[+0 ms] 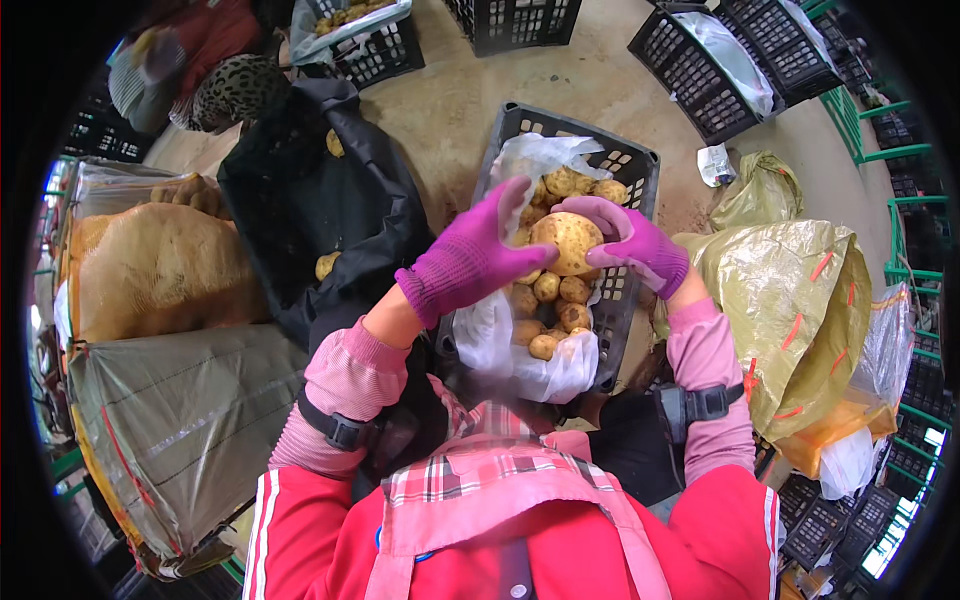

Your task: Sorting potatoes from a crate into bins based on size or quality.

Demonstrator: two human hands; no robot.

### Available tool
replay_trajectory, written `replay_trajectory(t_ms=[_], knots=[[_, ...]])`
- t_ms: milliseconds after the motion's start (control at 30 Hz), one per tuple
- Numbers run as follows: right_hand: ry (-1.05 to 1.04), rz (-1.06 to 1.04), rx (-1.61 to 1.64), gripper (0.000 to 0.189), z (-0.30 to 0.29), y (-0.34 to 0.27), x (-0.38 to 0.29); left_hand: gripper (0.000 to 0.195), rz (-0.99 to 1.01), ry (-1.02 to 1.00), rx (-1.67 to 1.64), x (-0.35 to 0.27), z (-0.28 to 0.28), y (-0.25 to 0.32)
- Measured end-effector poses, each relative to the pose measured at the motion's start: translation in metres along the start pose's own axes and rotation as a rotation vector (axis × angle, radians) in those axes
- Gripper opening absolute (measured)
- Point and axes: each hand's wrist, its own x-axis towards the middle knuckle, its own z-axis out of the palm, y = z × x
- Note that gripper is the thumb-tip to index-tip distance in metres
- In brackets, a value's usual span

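Note:
A large yellow potato [566, 244] is lifted over the black plastic crate [630, 330] before me. My right hand [634, 244], in a magenta knit glove, grips it from the right side. My left hand [495, 244], gloved alike, has its thumb at the potato's left edge and its fingers spread apart above; whether it bears any of the weight is unclear. Under both hands, smaller potatoes [547, 286] fill the crate, which is lined with thin white plastic [484, 337]. Left of the crate, a black sack [300, 187] lies wide open with a few potatoes in it.
Filled mesh sacks [165, 274] stand at the left, above a grey-green sack [195, 420]. A yellowish woven sack [780, 300] lies to the right. More black crates [697, 75] stand on the concrete floor at the far side. Another person [217, 82] is at the upper left.

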Motion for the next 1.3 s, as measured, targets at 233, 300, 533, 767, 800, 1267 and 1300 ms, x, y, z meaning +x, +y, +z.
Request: replay_trajectory(t_ms=[233,300,533,767,800,1267,1300], knots=[[0.282,0.081,-0.162,0.067,0.050,-0.054,-0.039,0.084,0.174,-0.044,-0.047,-0.008,0.014,0.027],[0.301,-0.023,0.135,0.062,0.058,-0.050,-0.034,0.085,0.299,0.012,0.010,-0.006,0.017,0.022],[0.384,-0.316,-0.194,0.063,0.053,-0.028,-0.030,0.090,0.013,-0.031,-0.602,0.004,0.018,0.022],[0.506,-0.373,-0.208,0.057,0.065,-0.033,-0.028,0.084,0.215,-0.044,-0.399,0.018,0.020,0.009],[0.529,-0.338,-0.404,0.057,0.065,-0.032,-0.027,0.084,0.210,-0.039,-0.396,0.018,0.020,0.009],[0.508,0.049,-0.310,0.032,0.060,0.041,-0.024,0.063,-0.266,0.458,-0.247,-0.029,-0.220,-0.135],[0.460,0.073,-0.402,0.031,0.062,0.053,-0.023,0.063,-0.329,0.431,-0.194,-0.033,-0.223,-0.168]])
